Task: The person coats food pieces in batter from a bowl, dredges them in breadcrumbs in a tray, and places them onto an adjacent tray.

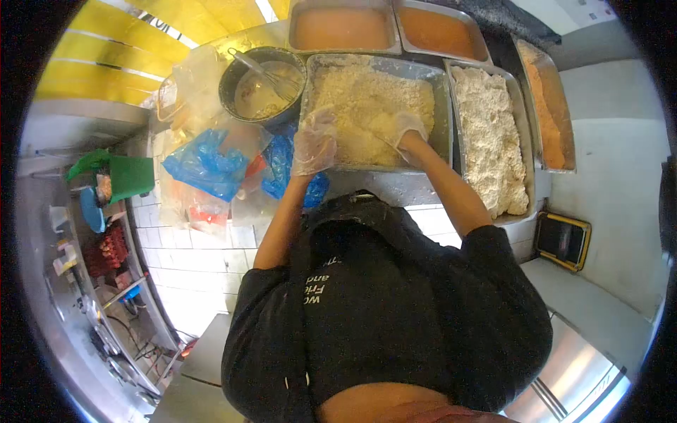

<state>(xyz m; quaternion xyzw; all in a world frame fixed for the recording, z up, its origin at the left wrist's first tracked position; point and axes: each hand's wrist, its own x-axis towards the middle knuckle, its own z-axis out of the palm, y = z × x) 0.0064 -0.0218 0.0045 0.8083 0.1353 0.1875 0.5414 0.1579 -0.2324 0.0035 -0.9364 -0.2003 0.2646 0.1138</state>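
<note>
A deep metal tray holds yellowish crumbs heaped unevenly. My left hand, in a clear plastic glove, is over the tray's near left corner. How its fingers are bent is unclear under the wrinkled glove. My right hand, gloved too, reaches into the crumbs on the right side. Its fingers point left, apart and dusted with crumbs, and their tips are partly hidden. Left of the tray stands a dark speckled pot of pale batter, and a wire whisk leans in it.
Two trays of orange liquid stand behind. To the right are a tray of white flour and a tray of orange powder. Blue plastic bags lie at left. A green bin stands further left.
</note>
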